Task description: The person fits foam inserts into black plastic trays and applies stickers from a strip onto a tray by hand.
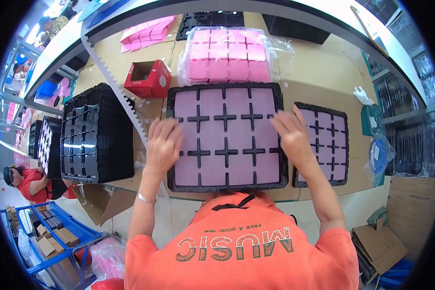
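Note:
In front of me lies a black plastic tray (227, 187) with raised cross-shaped dividers, lined with a pink-mauve sheet (212, 172) that shows between them. My left hand (164, 145) rests over the tray's left edge, fingers stretched toward the far side. Over the right edge is my right hand (294, 137), its fingers spread and a little blurred. Neither hand grips anything that I can see. A second lined black tray (344, 150) lies just right of my right hand.
A tall stack of black trays (113, 140) stands on the left. Beyond the middle tray are pink sheets in clear plastic (228, 55), a red box (150, 79) and loose pink pieces (147, 33). A white glove (362, 95) lies far right. A person in red (31, 185) is at far left.

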`<state>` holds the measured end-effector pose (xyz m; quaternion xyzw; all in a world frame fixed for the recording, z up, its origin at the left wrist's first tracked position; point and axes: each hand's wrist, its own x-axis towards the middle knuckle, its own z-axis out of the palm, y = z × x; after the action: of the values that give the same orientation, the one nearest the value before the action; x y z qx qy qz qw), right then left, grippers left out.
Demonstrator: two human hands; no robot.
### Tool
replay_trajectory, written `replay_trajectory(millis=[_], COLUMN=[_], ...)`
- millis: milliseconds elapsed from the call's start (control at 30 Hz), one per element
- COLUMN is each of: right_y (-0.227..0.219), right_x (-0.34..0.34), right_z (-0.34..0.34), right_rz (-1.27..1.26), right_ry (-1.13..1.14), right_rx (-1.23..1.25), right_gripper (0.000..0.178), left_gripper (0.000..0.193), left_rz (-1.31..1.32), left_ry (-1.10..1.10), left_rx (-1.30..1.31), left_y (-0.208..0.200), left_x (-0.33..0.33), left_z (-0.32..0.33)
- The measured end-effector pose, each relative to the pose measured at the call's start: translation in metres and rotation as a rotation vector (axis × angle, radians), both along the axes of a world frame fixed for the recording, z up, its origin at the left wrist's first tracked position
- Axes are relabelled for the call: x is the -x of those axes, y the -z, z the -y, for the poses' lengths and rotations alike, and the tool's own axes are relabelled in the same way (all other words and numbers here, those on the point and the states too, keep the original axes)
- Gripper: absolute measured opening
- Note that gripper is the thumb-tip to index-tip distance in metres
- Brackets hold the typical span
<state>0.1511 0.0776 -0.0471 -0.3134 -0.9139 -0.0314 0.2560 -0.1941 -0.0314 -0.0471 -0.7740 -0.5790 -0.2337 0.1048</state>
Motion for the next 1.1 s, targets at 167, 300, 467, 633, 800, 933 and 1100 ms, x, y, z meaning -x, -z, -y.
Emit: replay_trajectory(millis=[167,300,467,633,800,933,1100], right_y=[0.051,0.057,0.057,0.056,0.058,0.027,0.075], right_x=[0.032,0.038,0.025,0.022,0.047,0.01,-0.064], right_z=[-0.061,-0.076,-0.062,-0.06,-0.054,-0.037,-0.022], right_rz=[0.217,0.192,0.282,0.349,0.326,0.35,-0.173], right_ry=[-0.15,-0.019,-0.082,0.069,0.2,0.184,0.509], right_rx=[0.006,-0.057,-0.086,-0.107,-0.228,0.135,0.622], right_gripper=[0.025,0.026,0.028,0.031,0.033,0.02,0.02], left_gripper=[0.029,0.031,0.035,0.033,0.027,0.026,0.025], left_rz=[-0.143,-0.33,-0.268,-0.313,-0.34,-0.346,0.669], left_ry=[0.14,0.086,0.206,0.076,-0.018,-0.006,-0.516], left_rx=[0.122,0.129,0.109,0.109,-0.033,0.076,0.444], left_y=[0.033,0.025,0.033,0.027,0.04,0.027,0.08], left_x=[0.027,0.028,0.026,0.028,0.01,0.028,0.101], left_z=[-0.069,-0.084,-0.07,-0.064,-0.077,-0.04,0.018])
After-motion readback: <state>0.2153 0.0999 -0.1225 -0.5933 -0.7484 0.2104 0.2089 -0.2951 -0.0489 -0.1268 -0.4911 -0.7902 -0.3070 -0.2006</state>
